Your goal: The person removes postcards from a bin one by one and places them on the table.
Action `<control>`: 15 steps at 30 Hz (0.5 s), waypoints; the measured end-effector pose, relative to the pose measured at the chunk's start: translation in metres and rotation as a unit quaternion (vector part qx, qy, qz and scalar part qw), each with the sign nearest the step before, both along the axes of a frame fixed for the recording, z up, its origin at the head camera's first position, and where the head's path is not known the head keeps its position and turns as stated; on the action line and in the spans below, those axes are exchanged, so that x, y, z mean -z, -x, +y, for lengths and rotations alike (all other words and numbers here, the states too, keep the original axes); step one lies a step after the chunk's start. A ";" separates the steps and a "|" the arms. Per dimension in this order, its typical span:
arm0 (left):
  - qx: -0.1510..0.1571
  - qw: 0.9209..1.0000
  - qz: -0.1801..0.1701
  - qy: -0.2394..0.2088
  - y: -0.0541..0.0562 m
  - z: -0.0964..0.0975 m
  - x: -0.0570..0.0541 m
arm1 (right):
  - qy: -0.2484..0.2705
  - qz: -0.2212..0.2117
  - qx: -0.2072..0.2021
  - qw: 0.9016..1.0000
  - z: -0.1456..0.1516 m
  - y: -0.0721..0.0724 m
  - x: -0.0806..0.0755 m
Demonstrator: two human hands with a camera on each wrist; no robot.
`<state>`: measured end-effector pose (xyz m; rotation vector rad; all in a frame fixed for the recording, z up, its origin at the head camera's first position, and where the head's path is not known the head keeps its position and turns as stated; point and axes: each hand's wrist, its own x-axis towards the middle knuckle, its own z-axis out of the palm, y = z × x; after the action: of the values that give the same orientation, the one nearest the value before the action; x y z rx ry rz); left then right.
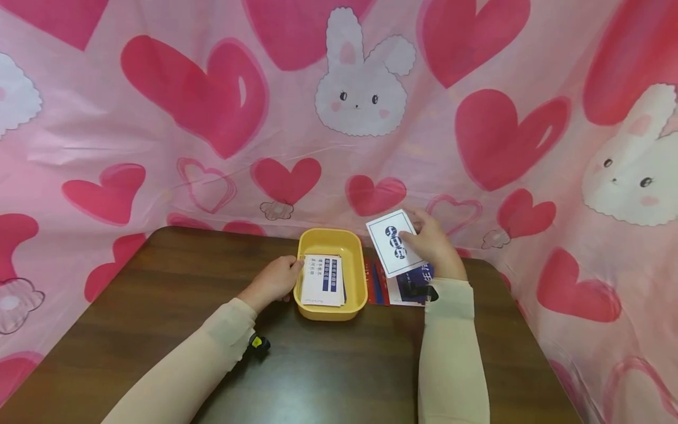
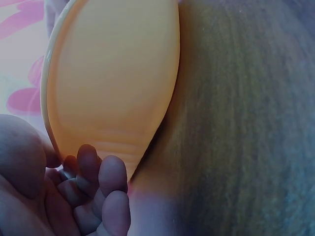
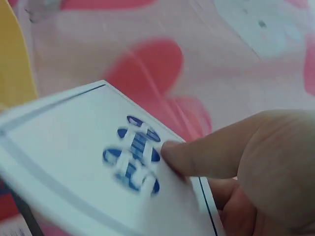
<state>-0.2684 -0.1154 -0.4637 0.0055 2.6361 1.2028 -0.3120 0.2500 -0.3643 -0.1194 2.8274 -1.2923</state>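
My right hand (image 1: 431, 241) pinches a white card (image 1: 389, 241) with a dark blue border and blue printed lettering, thumb on its face. The right wrist view shows the same card (image 3: 88, 157) tilted, with the fingers behind it. A yellow plastic tray (image 1: 359, 282) stands on the table, and in it lies a small stack of white cards (image 1: 318, 288) with blue print. My left hand (image 1: 272, 280) grips the tray's left rim, thumb at the edge and curled fingers against the outer wall, as the left wrist view also shows of the tray (image 2: 113, 73).
To the right of the tray, red and blue printed cards (image 1: 380, 288) lie on the dark wood table (image 1: 318, 365), partly under the held card and right wrist. A pink curtain (image 1: 296, 135) with hearts and rabbits hangs behind the table and on its right side.
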 end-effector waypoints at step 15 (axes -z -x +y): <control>-0.001 1.000 0.002 0.003 0.001 0.001 0.002 | -0.048 -0.038 0.112 0.992 0.090 -0.004 0.034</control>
<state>-0.2694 -0.1140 -0.4652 0.0045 2.6426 1.1968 -0.3083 0.3401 -0.3985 0.2504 2.8972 -1.1641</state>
